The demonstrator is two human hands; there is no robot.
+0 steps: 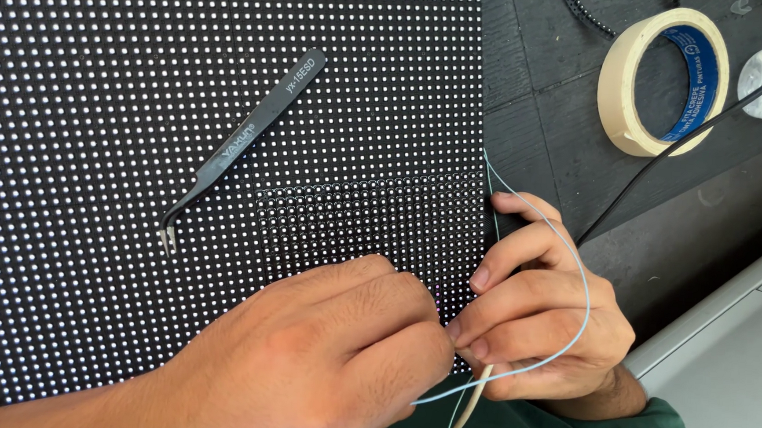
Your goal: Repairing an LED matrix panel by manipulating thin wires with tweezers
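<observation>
The left hand [320, 351] and right hand [538, 316] meet at the lower right edge of the LED panel [139, 137], fingers pinched closed on a thin blue wire [584, 279] looping over the right hand. Black tweezers [239, 148] lie on the panel, apart. A masking tape roll [622, 88] sits on the worktop [544, 136].

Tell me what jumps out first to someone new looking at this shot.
The black LED panel studded with white dots fills the left, with black bent-tip tweezers lying on it. At bottom centre the left hand and right hand meet at the panel's right edge, a thin pale blue wire looping over the right hand. A roll of masking tape sits top right.
</observation>
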